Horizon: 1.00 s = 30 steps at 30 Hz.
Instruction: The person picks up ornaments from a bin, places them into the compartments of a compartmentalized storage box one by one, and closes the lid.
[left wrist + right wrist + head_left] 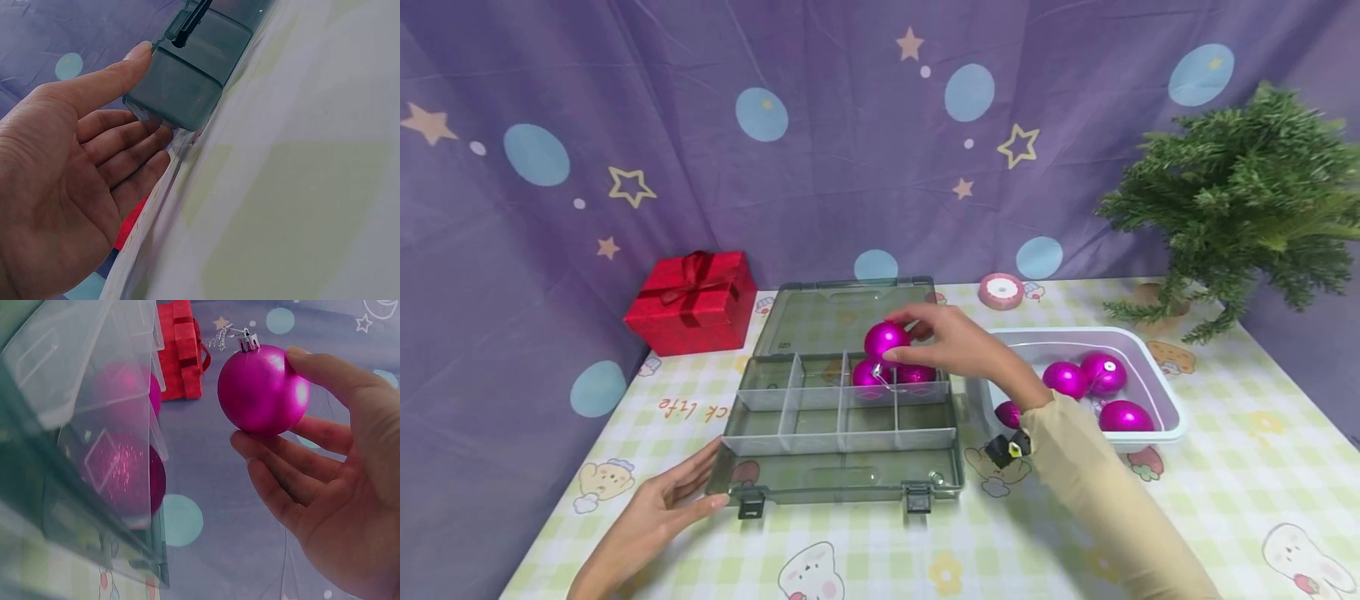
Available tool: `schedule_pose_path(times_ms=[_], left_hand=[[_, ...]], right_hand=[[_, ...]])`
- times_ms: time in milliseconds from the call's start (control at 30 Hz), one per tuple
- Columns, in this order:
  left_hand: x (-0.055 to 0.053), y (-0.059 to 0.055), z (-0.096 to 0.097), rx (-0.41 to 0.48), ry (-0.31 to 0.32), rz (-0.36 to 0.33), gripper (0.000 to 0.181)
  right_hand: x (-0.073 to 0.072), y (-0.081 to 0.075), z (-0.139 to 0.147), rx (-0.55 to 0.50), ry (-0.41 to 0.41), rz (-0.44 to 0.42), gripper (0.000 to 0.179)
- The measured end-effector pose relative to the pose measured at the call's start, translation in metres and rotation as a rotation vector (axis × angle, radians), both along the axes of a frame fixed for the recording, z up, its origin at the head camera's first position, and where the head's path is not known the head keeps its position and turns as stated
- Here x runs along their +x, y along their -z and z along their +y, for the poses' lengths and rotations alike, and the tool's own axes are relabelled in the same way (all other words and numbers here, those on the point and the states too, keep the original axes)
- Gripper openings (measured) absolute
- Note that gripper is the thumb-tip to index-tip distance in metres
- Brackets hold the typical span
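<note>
My right hand [951, 342] holds a shiny magenta Christmas bauble [886, 341] between thumb and fingers, above the back row of a clear grey divided box [820, 471]. In the right wrist view, the held bauble [259, 390] has its silver cap and a hanging loop upward. Two more magenta baubles, one smooth [868, 377] and one glittery [919, 375], sit in back compartments at the right. With thumb at the front and fingers along the side, my left hand [658, 508] rests at the box's front left corner. Its fingers [134, 144] look fairly straight.
Right of the box, a white tub [1172, 417] contains several magenta baubles [1103, 372]. The box lid [842, 312] lies back. A red gift box [696, 308] stands at the back left, a ribbon roll [1001, 291] at the back, and a small artificial tree [1232, 192] at the right.
</note>
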<state>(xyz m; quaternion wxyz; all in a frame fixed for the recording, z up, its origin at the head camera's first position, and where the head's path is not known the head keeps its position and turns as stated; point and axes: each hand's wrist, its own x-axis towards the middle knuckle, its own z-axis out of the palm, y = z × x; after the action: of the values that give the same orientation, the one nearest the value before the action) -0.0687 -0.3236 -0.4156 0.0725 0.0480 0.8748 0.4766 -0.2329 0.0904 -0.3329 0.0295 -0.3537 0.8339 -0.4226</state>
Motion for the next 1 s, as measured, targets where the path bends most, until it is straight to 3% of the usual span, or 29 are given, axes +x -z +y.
schedule_pose_path(times_ms=[1000], left_hand=[[0.003,0.001,0.002,0.027,-0.002,0.007,0.076]], right_hand=[[-0.020,0.011,-0.081,0.085,-0.080,0.009,0.049]])
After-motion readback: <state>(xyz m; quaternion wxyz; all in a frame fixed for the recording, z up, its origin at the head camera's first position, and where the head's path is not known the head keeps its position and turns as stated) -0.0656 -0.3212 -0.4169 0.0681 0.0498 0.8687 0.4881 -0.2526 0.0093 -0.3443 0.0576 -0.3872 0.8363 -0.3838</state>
